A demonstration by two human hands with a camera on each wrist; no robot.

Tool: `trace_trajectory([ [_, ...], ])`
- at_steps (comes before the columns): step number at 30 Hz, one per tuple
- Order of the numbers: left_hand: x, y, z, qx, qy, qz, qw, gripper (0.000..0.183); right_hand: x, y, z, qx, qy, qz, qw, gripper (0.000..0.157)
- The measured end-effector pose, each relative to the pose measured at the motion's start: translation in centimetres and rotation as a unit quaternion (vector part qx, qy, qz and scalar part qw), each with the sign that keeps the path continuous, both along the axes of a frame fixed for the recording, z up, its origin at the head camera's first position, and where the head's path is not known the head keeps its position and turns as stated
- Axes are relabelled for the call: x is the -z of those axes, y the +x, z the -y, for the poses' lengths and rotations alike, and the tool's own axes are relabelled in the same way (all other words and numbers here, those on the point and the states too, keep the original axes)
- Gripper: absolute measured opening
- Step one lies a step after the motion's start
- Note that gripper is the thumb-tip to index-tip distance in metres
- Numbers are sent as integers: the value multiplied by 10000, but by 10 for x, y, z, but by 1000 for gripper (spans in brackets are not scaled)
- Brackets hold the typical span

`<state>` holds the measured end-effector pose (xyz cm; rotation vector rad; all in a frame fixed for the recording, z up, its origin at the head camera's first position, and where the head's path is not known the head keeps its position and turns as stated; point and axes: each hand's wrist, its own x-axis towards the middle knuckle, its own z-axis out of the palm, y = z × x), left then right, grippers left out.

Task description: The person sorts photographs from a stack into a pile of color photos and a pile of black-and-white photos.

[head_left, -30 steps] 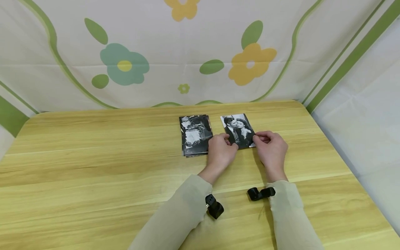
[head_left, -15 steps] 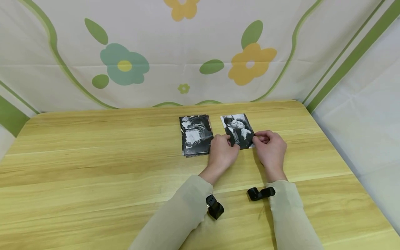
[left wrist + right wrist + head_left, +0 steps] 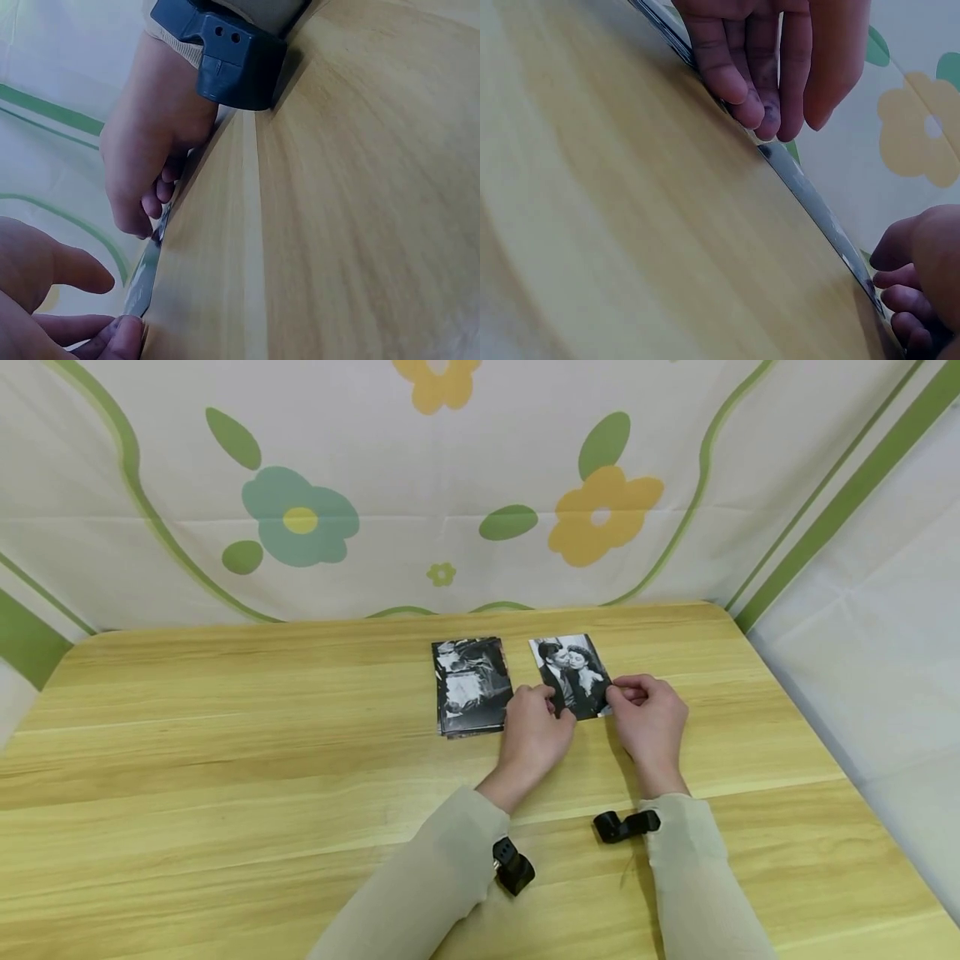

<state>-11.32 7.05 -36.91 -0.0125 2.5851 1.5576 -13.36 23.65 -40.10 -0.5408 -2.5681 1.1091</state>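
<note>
Left hand (image 3: 534, 737): reaches in obliquely from the near side, back of the hand up, fingers bent; thumb and fingertips have hold of the photo's lower left corner, with almost no gap.
Right hand (image 3: 651, 727): reaches nearly straight forward, fingers curled; thumb and bent forefinger pinch the photo's right edge near its lower corner.
Forearms: sleeved in pale cloth, converging toward the photo, a black device (image 3: 513, 867) at the left wrist and a black mount (image 3: 626, 825) at the right.
Photo (image 3: 572, 672): black-and-white couple, between the hands at the bench (image 3: 247, 777) surface, slightly turned.
Stack (image 3: 468, 681): several prints, unevenly squared, just beside the left hand, apart from the photo.
</note>
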Motion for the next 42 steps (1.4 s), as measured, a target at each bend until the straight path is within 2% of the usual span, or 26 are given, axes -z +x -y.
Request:
trace_trajectory([
  [8, 1, 3, 4, -81, 799, -361, 9961, 24, -8, 3, 4, 133, -185, 88, 9997, 23],
  [13, -2, 7, 9, -153, 1369, -344, 9899, 23, -15, 4, 11, -13, -157, 140, 9998, 25],
  [18, -5, 10, 21, -379, 1601, -380, 9856, 22, -22, 6, 20, -266, -185, 133, 9994, 23],
  [26, -6, 17, 61, -735, 1651, -364, 9829, 22, -29, 10, 37, -718, -322, 231, 9966, 19],
  [30, -3, 21, 84, -1015, 1548, -308, 9822, 21, -30, 12, 49, -1003, -438, 362, 9933, 21],
  [34, -1, 26, 107, -1324, 1464, -263, 9800, 22, -29, 16, 63, -1279, -629, 303, 9893, 22],
  [42, -2, 37, 145, -1842, 1536, -62, 9708, 22, -26, 21, 78, -1425, -926, 158, 9853, 31],
])
